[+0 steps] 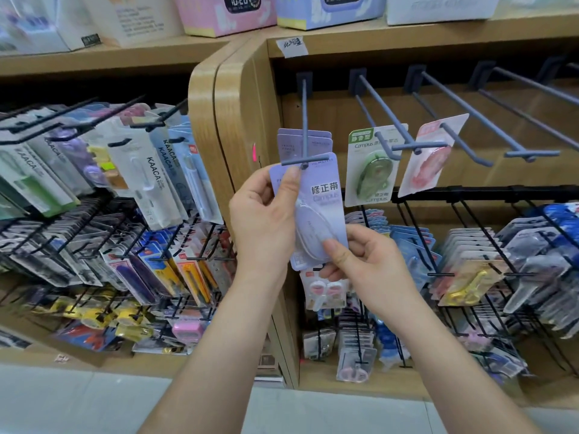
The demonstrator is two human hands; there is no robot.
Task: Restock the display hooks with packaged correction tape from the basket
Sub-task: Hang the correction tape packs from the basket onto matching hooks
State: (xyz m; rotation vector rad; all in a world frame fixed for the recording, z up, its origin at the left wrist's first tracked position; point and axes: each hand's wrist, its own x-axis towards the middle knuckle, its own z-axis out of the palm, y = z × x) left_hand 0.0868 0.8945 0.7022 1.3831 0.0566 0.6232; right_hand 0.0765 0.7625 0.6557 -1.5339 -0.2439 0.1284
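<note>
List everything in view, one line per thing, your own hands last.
grey hooks: several, grey, upper right bay
lilac tape pack: one, lilac, at the leftmost hook's tip, in both hands
hung lilac packs: at least two, lilac, further back on that hook
green tape pack: one, green, second hook
pink tape pack: one, pink, third hook
stationery packs: many, mixed colours, left bay and lower rows
boxes: several, pastel, along the top
left hand: pinches the lilac tape pack's top
right hand: pinches its lower end
</note>
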